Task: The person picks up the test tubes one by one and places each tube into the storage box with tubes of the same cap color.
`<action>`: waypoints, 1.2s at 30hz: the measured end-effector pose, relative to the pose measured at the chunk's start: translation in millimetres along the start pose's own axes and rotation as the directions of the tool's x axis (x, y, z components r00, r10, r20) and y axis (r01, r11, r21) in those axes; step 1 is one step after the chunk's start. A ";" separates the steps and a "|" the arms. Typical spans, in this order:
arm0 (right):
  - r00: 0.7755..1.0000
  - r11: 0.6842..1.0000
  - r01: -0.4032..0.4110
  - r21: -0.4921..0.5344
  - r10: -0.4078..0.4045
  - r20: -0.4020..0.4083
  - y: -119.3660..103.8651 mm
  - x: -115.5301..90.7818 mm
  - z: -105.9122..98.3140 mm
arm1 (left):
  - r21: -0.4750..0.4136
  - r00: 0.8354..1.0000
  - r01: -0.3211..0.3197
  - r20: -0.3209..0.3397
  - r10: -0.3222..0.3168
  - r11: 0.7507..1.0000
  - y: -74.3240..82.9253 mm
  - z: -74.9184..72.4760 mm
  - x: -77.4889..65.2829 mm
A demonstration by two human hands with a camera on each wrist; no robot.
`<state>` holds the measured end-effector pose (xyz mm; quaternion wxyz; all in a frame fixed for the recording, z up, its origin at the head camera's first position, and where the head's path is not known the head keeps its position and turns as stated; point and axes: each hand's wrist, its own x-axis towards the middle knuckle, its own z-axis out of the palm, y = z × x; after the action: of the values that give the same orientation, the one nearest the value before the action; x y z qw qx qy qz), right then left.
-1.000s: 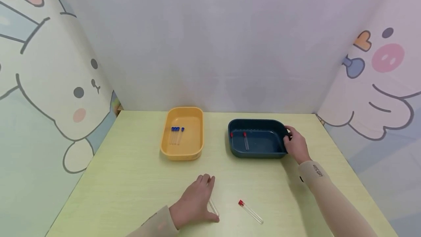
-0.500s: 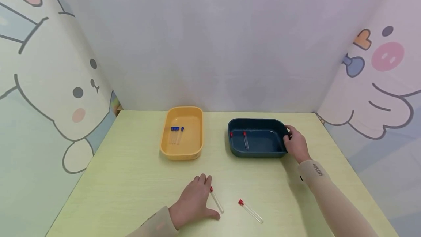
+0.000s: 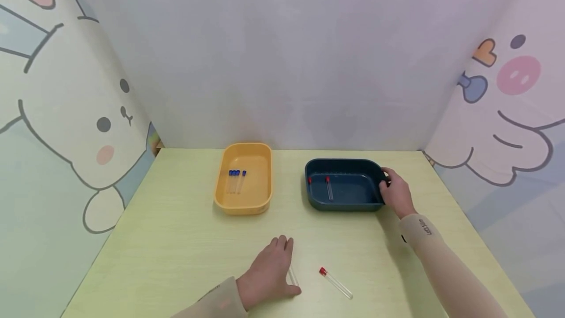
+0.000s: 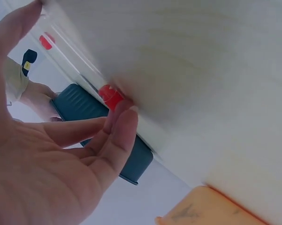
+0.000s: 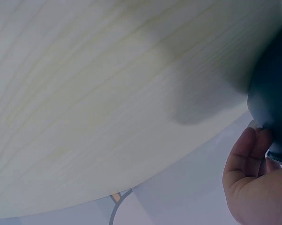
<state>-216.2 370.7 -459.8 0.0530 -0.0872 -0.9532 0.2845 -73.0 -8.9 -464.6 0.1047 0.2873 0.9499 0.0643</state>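
Near the table's front, my left hand spans a clear test tube lengthwise. In the left wrist view, curled fingertips press on its red cap, with the thumb at the tube's other end. To the right of that hand lies another red-capped test tube on the table. My right hand grips the right end of a dark blue tray, fingers behind the rim and thumb in front. Inside this tray are a red-capped tube and another red cap by the left wall.
A yellow tray stands left of the dark blue one, with several blue-capped tubes in it. Behind the pale wooden table hangs a white cloth. Cartoon-printed panels flank both sides.
My left hand drew slightly back from the tube, which showed its red cap, then moved right over it again. The right hand and the dark blue tray have stayed in place.
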 end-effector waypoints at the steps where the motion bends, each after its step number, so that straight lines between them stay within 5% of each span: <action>1: 1.000 1.000 0.002 0.000 -0.002 0.000 0.0 -0.3 -0.3 | -0.006 1.000 -0.005 -0.002 0.005 1.000 0.3 -0.8 1.3; 8: 1.000 1.000 -0.001 0.000 0.001 -0.008 0.2 0.5 -0.2 | -0.003 0.995 -0.071 -0.076 0.071 0.997 -2.5 -5.7 13.7; 16: 1.000 1.000 0.002 0.005 -0.002 -0.011 0.8 0.4 0.7 | -0.050 0.993 -0.103 -0.065 0.099 0.993 -0.3 -21.9 30.2; 36: 1.000 1.000 0.021 0.020 -0.020 -0.023 5.6 0.2 3.8 | -0.072 0.970 -0.192 -0.163 0.178 0.979 10.4 -64.9 72.1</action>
<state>-216.1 373.3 -466.0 0.0675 -0.0800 -0.9506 0.2924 -141.5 36.0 -411.4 0.0364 0.3639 0.9205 0.1376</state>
